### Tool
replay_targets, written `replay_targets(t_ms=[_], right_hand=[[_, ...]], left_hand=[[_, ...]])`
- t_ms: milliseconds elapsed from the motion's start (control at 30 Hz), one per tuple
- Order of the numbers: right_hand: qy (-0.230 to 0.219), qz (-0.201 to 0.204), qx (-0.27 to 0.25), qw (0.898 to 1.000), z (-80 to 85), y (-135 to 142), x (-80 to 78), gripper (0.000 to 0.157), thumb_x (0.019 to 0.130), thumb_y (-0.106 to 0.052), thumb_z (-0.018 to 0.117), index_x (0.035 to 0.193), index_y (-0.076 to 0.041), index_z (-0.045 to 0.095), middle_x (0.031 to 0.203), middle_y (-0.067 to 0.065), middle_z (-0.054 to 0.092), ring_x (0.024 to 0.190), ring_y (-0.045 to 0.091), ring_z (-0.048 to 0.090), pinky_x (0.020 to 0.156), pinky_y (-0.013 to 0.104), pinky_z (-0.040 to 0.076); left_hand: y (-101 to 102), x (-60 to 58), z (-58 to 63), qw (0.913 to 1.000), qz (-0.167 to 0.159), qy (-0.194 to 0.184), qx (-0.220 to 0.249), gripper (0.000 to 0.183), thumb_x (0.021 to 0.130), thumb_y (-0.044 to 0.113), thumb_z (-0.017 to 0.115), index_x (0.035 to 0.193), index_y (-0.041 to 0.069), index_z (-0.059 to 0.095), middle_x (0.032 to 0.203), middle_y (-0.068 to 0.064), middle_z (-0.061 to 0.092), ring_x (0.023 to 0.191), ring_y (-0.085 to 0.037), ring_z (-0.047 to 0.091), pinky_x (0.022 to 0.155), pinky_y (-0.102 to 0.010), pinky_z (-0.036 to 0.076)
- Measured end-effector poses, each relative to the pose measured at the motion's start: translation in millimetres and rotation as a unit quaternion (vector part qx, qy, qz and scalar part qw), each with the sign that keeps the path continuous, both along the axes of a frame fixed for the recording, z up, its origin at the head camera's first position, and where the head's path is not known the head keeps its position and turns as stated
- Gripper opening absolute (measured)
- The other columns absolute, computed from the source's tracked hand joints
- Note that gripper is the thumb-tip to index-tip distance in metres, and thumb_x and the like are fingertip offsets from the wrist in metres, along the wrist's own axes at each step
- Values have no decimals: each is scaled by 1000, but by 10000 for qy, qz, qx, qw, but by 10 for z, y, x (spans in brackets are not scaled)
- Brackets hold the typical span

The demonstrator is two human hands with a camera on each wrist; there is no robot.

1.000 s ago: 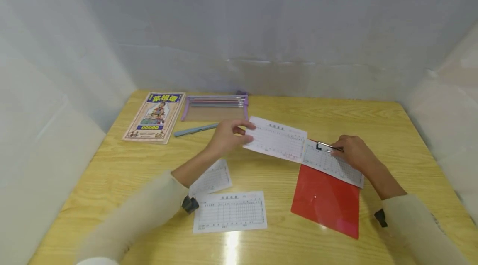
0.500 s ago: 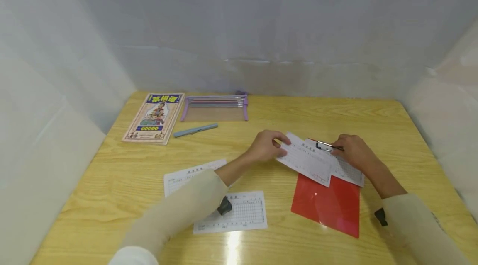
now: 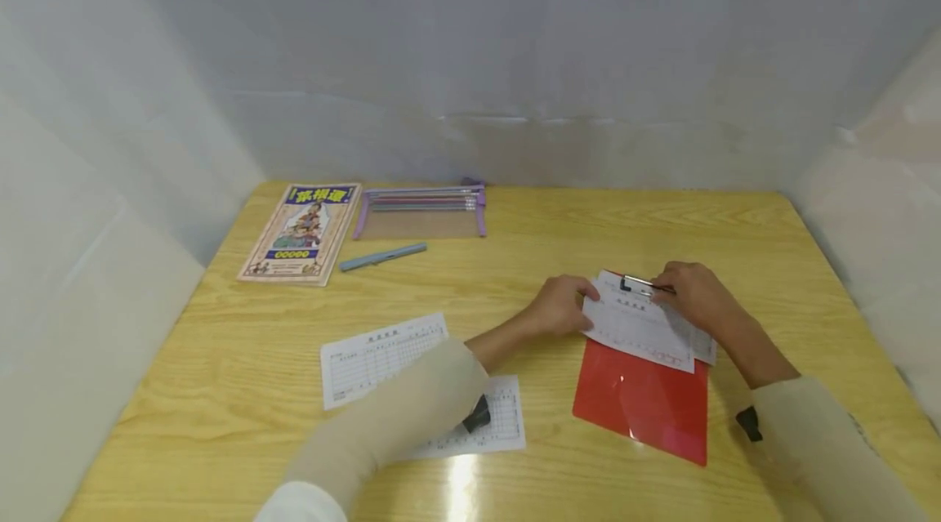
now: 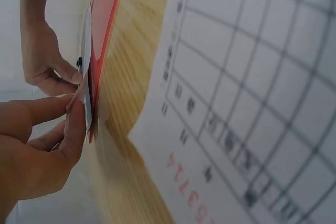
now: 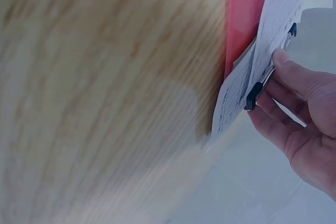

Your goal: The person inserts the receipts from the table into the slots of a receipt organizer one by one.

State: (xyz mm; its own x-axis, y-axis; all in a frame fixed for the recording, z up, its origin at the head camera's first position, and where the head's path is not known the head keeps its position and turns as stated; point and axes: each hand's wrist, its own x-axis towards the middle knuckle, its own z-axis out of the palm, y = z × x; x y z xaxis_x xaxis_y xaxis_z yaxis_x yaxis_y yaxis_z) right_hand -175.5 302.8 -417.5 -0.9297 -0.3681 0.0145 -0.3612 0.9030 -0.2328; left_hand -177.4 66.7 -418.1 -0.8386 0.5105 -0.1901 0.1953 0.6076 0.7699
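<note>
A red clipboard [image 3: 639, 408] lies tilted on the right half of the table, a printed form [image 3: 704, 348] along its top. My right hand [image 3: 694, 293] pinches the metal clip [image 3: 636, 286] at its upper edge, thumb on one side and fingers on the other in the right wrist view. Between thumb and fingers, my left hand [image 3: 560, 305] holds the left edge of another printed form [image 3: 639, 332], which overlaps the first one just below the clip. The left wrist view shows this held sheet edge-on, with the left hand [image 4: 42, 145] gripping its corner.
Two more forms lie left of centre: one [image 3: 360, 363] behind the left sleeve, another [image 3: 506, 416] partly under it in view. A blue pen [image 3: 382, 256], a purple-edged pencil pouch [image 3: 422, 224] and an illustrated booklet [image 3: 301, 236] lie at the back left.
My left hand has carried its form rightward and slightly toward me, from beside the clipboard to over it. My right hand has stayed at the clip.
</note>
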Motion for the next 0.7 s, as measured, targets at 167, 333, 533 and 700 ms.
replay_targets(t_ms=[167,333,533,700], right_hand=[[-22,-42,20,10000,25,-12,9,22,82,-5,69,100,7,70,81,12,63,69,20,57,62,33,47],[105,48,5,9999,21,-9,18,21,82,-5,70,98,7,71,79,11,63,68,20,58,62,33,47],[233,144,2,9996,-6,-3,19,18,81,-5,70,95,6,72,77,10,63,69,22,60,61,34,48],[367,271,48,9989,-10,-13,31,17,81,-4,70,94,6,72,75,9,60,67,20,58,60,34,48]], left_hand=[[76,36,-39,9998,-55,154,-86,48,73,-1,73,120,2,61,127,-10,61,112,-16,53,100,-22,43],[156,55,-97,9997,86,199,-76,52,73,-4,71,123,1,58,128,-11,59,117,-17,53,103,-23,42],[221,87,-125,9997,107,193,-126,51,75,-3,70,124,0,57,128,-12,58,114,-17,54,101,-22,43],[253,115,-132,9990,98,376,-208,48,75,-4,67,122,-1,59,124,-12,59,114,-18,54,102,-22,42]])
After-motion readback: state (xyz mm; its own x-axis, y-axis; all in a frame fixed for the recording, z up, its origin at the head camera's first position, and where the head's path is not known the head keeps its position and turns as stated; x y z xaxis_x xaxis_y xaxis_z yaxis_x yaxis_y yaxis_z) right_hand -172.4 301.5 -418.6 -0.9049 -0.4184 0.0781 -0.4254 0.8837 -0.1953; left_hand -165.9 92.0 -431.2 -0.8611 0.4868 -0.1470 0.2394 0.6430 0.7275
